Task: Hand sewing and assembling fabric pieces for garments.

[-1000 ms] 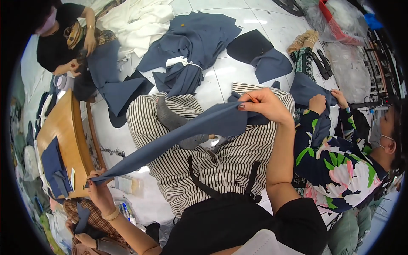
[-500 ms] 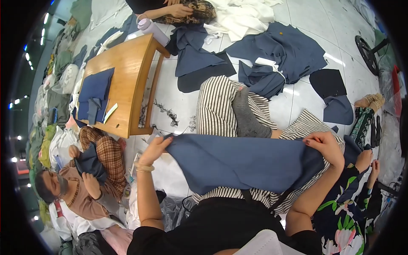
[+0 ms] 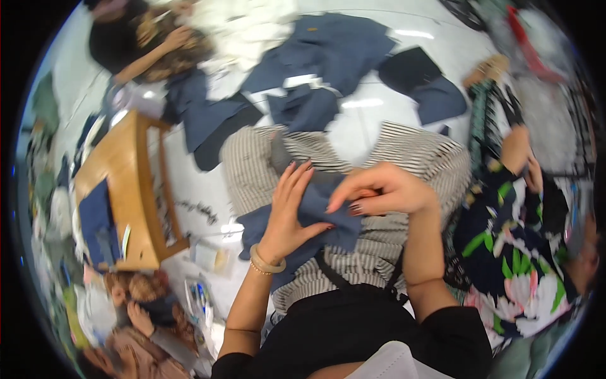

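A piece of blue-grey fabric (image 3: 303, 268) lies crumpled over my lap, on striped trousers (image 3: 404, 155). My left hand (image 3: 285, 218) rests flat on it, fingers stretched and thumb apart. Close by on the right, my right hand (image 3: 386, 192) is curled above the same cloth, its fingertips drawn together as in a pinch. Anything between those fingertips is too small and blurred to make out. Part of the fabric is hidden under my hands.
Blue-grey fabric pieces (image 3: 322, 54) and white cloth (image 3: 243, 28) lie on the tiled floor ahead. A low wooden table (image 3: 142, 189) with folded navy fabric (image 3: 98, 221) stands left. Co-workers sit at left, far left and right, one in a floral top (image 3: 505, 265).
The fabric, earlier stretched wide between both hands, now lies bunched on my lap. My left hand has let go and spread out; both hands have come together. The view has turned.
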`<state>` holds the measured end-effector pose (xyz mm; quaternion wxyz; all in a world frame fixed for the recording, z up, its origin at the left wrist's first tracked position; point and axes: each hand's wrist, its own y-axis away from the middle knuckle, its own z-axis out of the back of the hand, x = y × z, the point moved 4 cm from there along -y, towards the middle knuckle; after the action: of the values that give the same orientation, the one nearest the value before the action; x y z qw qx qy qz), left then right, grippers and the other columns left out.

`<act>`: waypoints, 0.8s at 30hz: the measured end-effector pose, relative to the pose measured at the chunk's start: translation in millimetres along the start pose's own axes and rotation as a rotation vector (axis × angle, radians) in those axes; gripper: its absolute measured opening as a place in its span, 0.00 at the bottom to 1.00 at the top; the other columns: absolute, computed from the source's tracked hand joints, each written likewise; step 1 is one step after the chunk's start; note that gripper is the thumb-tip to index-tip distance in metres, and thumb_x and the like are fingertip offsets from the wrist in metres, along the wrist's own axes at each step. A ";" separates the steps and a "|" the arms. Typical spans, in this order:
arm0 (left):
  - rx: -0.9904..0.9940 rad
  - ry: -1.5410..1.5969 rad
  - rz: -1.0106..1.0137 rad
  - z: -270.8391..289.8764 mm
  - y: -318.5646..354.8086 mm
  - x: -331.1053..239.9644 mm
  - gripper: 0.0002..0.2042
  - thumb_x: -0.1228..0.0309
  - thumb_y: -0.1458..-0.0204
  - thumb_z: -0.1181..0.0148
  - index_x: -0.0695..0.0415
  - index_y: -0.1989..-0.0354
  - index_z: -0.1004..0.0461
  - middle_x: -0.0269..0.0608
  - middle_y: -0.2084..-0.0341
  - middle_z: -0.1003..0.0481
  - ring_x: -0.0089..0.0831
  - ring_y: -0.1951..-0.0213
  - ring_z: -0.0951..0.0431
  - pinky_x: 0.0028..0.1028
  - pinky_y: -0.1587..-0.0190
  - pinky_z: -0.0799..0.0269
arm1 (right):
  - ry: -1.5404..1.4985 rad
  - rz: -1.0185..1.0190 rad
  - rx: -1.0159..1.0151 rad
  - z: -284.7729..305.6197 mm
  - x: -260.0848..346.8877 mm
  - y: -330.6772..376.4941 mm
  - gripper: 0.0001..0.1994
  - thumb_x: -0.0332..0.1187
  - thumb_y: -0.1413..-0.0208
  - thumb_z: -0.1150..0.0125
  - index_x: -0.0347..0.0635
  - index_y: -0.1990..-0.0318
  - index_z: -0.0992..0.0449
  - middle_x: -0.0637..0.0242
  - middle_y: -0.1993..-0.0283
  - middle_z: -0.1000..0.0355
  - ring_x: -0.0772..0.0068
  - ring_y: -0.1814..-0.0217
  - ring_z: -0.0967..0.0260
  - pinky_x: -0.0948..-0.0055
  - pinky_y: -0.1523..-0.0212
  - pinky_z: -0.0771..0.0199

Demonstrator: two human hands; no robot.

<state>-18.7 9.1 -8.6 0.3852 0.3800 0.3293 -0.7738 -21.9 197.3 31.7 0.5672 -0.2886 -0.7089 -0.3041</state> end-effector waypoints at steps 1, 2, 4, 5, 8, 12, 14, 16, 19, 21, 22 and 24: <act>0.107 -0.002 0.005 -7.5 -3.4 2.4 0.35 0.72 0.64 0.30 0.54 0.41 0.35 0.42 0.44 0.32 0.41 0.39 0.37 0.44 0.34 0.55 | -0.043 0.001 -0.008 -0.2 1.3 3.8 0.15 0.21 0.51 0.41 0.35 0.53 0.23 0.76 0.72 0.30 0.91 0.80 0.49 0.89 0.78 0.48; 0.180 -0.016 0.056 -9.7 -6.0 2.6 0.30 0.73 0.63 0.32 0.56 0.46 0.32 0.42 0.48 0.29 0.39 0.43 0.31 0.43 0.35 0.51 | -0.032 -0.007 -0.068 5.1 3.4 8.8 0.15 0.21 0.51 0.41 0.35 0.53 0.23 0.76 0.72 0.30 0.91 0.80 0.49 0.89 0.78 0.48; 0.087 0.141 0.185 -6.6 -1.5 14.0 0.12 0.78 0.56 0.37 0.63 0.61 0.24 0.40 0.70 0.22 0.34 0.64 0.21 0.35 0.47 0.33 | -0.233 -0.027 -0.222 18.8 3.3 17.0 0.14 0.22 0.49 0.43 0.36 0.53 0.24 0.80 0.78 0.38 0.91 0.81 0.50 0.88 0.80 0.50; 0.099 0.275 0.408 -9.5 -2.4 16.4 0.08 0.80 0.53 0.39 0.64 0.63 0.23 0.37 0.74 0.22 0.24 0.69 0.24 0.25 0.58 0.30 | -0.221 -0.031 -0.291 28.3 -4.2 24.4 0.14 0.22 0.49 0.43 0.36 0.53 0.24 0.80 0.78 0.38 0.91 0.81 0.50 0.88 0.80 0.50; 0.044 0.257 0.365 -0.2 3.5 29.0 0.05 0.80 0.50 0.42 0.66 0.64 0.24 0.30 0.77 0.27 0.17 0.73 0.32 0.18 0.69 0.37 | -0.156 -0.017 -0.435 48.2 -34.9 39.3 0.09 0.25 0.45 0.45 0.39 0.56 0.24 0.82 0.79 0.42 0.92 0.81 0.51 0.86 0.82 0.52; 0.030 0.346 0.476 1.8 18.1 41.3 0.11 0.72 0.42 0.46 0.64 0.77 0.30 0.23 0.82 0.36 0.14 0.77 0.43 0.20 0.76 0.49 | -0.188 -0.084 -0.414 47.9 -61.6 47.8 0.08 0.27 0.44 0.44 0.39 0.58 0.23 0.82 0.79 0.42 0.93 0.80 0.50 0.86 0.82 0.51; 0.025 0.377 0.515 7.8 27.6 42.9 0.17 0.67 0.39 0.48 0.60 0.81 0.35 0.21 0.83 0.38 0.13 0.78 0.46 0.20 0.77 0.53 | -0.083 -0.078 -0.539 52.5 -75.1 39.5 0.10 0.26 0.43 0.45 0.37 0.55 0.24 0.82 0.80 0.41 0.91 0.81 0.48 0.85 0.81 0.49; -0.104 0.550 0.545 10.2 33.9 46.7 0.18 0.66 0.39 0.48 0.58 0.82 0.34 0.20 0.83 0.37 0.12 0.78 0.46 0.19 0.77 0.53 | 0.061 -0.003 -0.973 72.4 -90.1 37.6 0.12 0.23 0.46 0.46 0.36 0.54 0.24 0.73 0.75 0.31 0.87 0.82 0.43 0.84 0.80 0.41; -0.160 0.563 0.574 0.8 24.2 38.1 0.19 0.65 0.38 0.49 0.57 0.83 0.33 0.20 0.84 0.35 0.11 0.80 0.45 0.18 0.77 0.52 | 0.233 -0.058 -1.278 129.1 -100.9 55.5 0.16 0.19 0.51 0.51 0.32 0.53 0.25 0.61 0.72 0.27 0.74 0.77 0.30 0.76 0.74 0.29; -0.118 0.560 0.589 -3.9 21.8 38.2 0.19 0.64 0.38 0.48 0.57 0.83 0.32 0.20 0.85 0.36 0.11 0.81 0.45 0.18 0.78 0.53 | 0.600 -0.101 -1.453 182.1 -122.8 57.4 0.17 0.20 0.52 0.52 0.30 0.54 0.25 0.55 0.67 0.26 0.64 0.66 0.25 0.72 0.69 0.25; -0.122 0.552 0.585 -1.1 22.1 38.0 0.19 0.64 0.38 0.48 0.57 0.83 0.32 0.20 0.85 0.36 0.11 0.81 0.45 0.18 0.78 0.53 | 0.919 -0.150 -1.561 204.6 -133.1 54.5 0.17 0.21 0.53 0.51 0.30 0.54 0.25 0.52 0.62 0.27 0.60 0.60 0.24 0.72 0.68 0.24; -0.031 0.575 0.608 4.5 26.2 39.2 0.16 0.64 0.39 0.47 0.55 0.79 0.32 0.22 0.81 0.34 0.12 0.76 0.41 0.18 0.71 0.45 | 0.719 -0.385 -1.414 242.4 -147.5 38.4 0.14 0.27 0.47 0.49 0.30 0.57 0.23 0.40 0.39 0.43 0.49 0.62 0.24 0.58 0.62 0.23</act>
<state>-14.3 -20.8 -45.1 0.4942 0.6546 0.3079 -0.4822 -117.2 396.6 -150.4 0.3815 -0.3362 -0.1613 -0.8458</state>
